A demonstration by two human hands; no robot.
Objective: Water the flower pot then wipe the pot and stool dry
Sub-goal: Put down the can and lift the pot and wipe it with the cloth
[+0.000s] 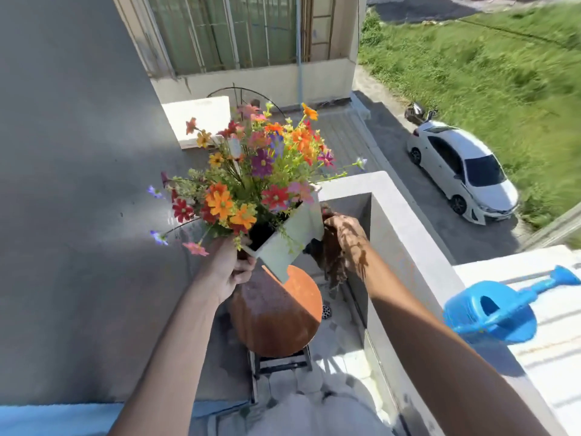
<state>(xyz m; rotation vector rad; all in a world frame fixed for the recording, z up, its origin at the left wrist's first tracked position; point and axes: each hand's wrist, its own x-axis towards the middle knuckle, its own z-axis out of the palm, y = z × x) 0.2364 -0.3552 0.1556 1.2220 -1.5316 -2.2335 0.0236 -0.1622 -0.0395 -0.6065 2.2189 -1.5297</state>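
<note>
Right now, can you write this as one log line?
left hand: holds pot tilted, lifted | right hand: cloth on pot | stool: wet | can: ledge

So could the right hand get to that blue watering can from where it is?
Probably yes, but not straight away: the right hand holds a brown cloth against the flower pot. The watering can sits unobstructed on the ledge beside that arm.

One head-worn wide-angle view looks forward and steeply down from above the round stool point(276, 313), close enough that both forearms run in from the bottom edge. Beyond the stool it takes in the balcony wall point(405, 234) and the street far below.
</note>
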